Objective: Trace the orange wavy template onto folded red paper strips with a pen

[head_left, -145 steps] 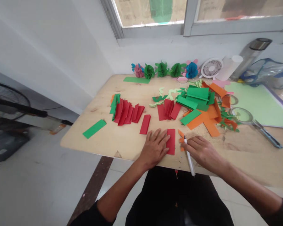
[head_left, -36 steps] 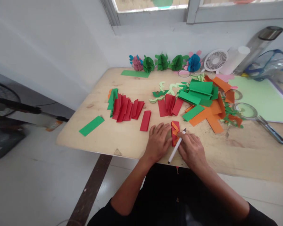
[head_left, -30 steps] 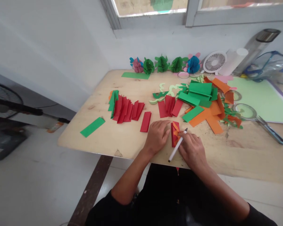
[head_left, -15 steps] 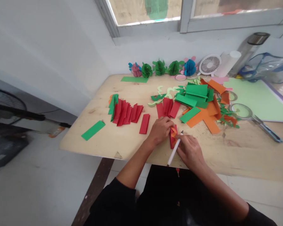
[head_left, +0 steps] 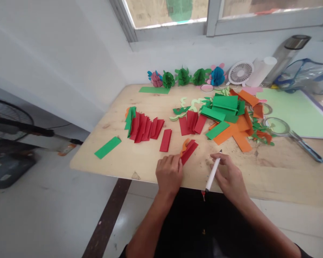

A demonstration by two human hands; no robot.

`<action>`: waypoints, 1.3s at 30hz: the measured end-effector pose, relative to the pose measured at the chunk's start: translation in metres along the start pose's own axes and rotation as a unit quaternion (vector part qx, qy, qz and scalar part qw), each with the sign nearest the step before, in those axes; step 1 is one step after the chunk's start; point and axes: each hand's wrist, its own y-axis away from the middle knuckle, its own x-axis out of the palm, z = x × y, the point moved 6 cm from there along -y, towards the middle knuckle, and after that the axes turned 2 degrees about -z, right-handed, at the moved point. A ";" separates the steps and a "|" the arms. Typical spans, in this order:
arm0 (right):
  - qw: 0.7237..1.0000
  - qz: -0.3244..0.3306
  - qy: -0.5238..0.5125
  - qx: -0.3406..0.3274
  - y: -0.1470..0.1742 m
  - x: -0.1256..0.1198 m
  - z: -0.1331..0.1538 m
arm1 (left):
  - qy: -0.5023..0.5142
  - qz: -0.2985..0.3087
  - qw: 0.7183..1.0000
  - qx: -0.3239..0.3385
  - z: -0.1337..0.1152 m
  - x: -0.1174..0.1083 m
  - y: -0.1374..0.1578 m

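My left hand is closed on the lower end of a folded red paper strip near the table's front edge. A curved orange paper cutout shows along the strip's left side, partly hidden. My right hand holds a white marker pen between thumb and fingers, its dark tip pointing away from me. The pen is apart from the strip. Beyond my left hand lies a single red folded strip, and farther back a small group of red folded strips.
Red pleated strips and a green strip lie left. Green strips and orange strips are heaped right, beside scissors and rolls of tape. Paper figures and a small fan line the wall.
My left hand has moved left and towards me with the red strip, which now tilts to the right. My right hand has drawn away to the right with the marker pen.
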 end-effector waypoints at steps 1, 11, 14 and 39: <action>1.000 0.014 -0.018 0.009 0.001 0.003 0.001 | 0.004 0.006 1.000 0.010 -0.005 -0.001 0.006; 0.979 0.046 -0.178 0.089 0.001 0.021 -0.002 | 0.159 0.099 0.982 0.001 0.014 0.000 -0.023; 0.967 0.043 -0.237 0.089 -0.002 0.028 0.001 | 0.172 0.125 0.977 0.018 0.007 0.009 -0.027; 0.991 0.045 -0.106 0.065 0.004 0.012 0.003 | 0.007 0.233 0.942 0.243 -0.028 0.032 -0.045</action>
